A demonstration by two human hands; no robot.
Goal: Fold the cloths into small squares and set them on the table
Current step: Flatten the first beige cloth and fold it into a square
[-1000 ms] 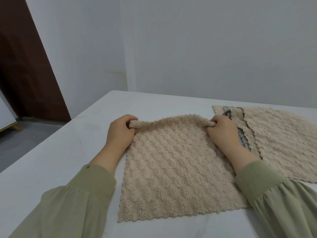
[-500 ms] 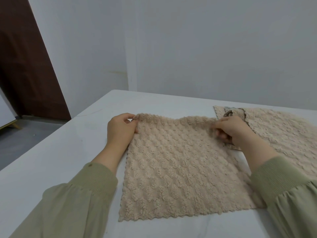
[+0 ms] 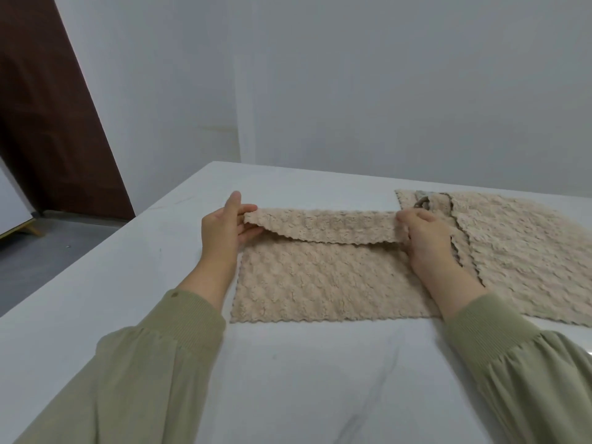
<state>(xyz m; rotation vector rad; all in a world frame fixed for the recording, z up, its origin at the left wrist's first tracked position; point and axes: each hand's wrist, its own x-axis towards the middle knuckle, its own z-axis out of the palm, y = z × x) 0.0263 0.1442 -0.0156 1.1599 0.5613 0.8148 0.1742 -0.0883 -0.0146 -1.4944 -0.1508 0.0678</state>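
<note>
A beige, nubbly cloth (image 3: 320,283) lies on the white counter (image 3: 128,299) straight in front of the person, its near scalloped edge flat on the surface. Its far edge is raised and turned back toward the person as a narrow flap that hangs over the flat part. The left hand (image 3: 224,229) pinches the far-left corner of that flap, thumb on top and fingers underneath, with the forefinger pointing up and away. The right hand (image 3: 426,238) grips the far-right corner, its fingers curled round the fabric and its knuckles facing the camera. The flap is stretched fairly taut between the two hands. Both arms wear olive-green sleeves (image 3: 166,363) with ribbed cuffs. Just to the right of the held cloth, and touching it behind the right wrist, a pile of similar beige cloths (image 3: 519,251) lies spread and overlapping on the counter. At its far-left corner a small grey piece (image 3: 422,204) shows, perhaps a loop or the edge of another cloth; the view is too soft to tell. A dark brown door (image 3: 48,123) stands at the left, beside the pale wall (image 3: 352,91).
</note>
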